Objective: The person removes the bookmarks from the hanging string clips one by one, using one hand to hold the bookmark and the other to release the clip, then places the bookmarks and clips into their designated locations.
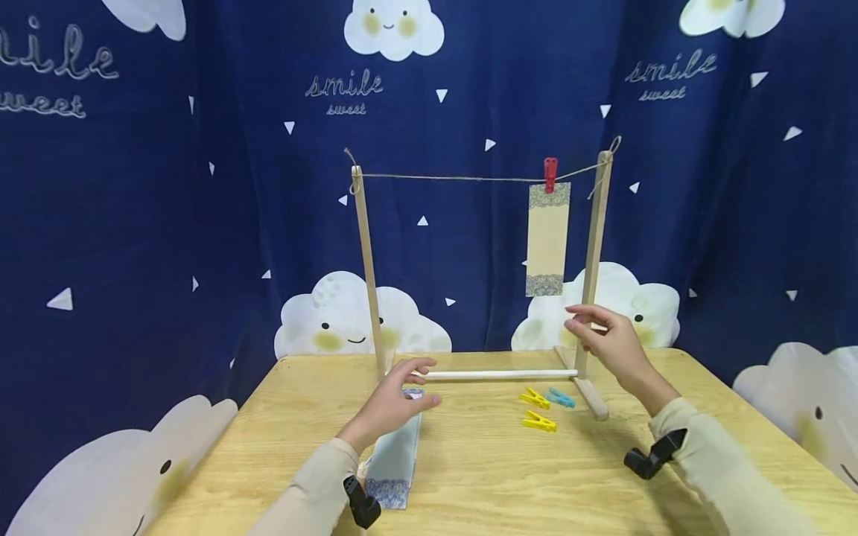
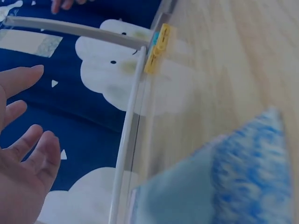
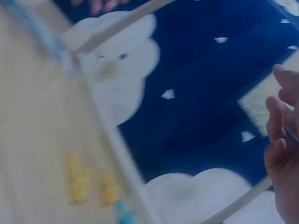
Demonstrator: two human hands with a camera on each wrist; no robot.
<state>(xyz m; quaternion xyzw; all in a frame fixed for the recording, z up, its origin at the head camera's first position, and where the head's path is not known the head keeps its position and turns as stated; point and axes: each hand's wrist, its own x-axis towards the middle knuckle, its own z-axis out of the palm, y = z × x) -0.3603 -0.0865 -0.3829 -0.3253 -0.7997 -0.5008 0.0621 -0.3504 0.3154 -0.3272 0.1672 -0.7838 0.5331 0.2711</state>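
My left hand [image 1: 392,402] hovers over a pale blue strip [image 1: 392,454] with blue patterned ends, its fingers and thumb apart and holding nothing. Whether the strip is cloth or paper I cannot tell; it lies on the table beneath the hand and forearm. My right hand [image 1: 613,346] is raised in front of the right post, fingers loosely bent and nothing in them. Just above and left of it, a cream strip [image 1: 547,242] with lace-patterned ends hangs from a string [image 1: 456,178] by a red clothespin [image 1: 550,175]. Two yellow clothespins [image 1: 539,421] and a blue clothespin [image 1: 561,397] lie on the table.
The string is tied between two upright wooden posts [image 1: 367,260], joined low down by a white rod [image 1: 496,374]. A wooden foot [image 1: 593,400] supports the right post on the wooden table [image 1: 482,476]. Behind hangs a dark blue curtain [image 1: 469,246] with white clouds.
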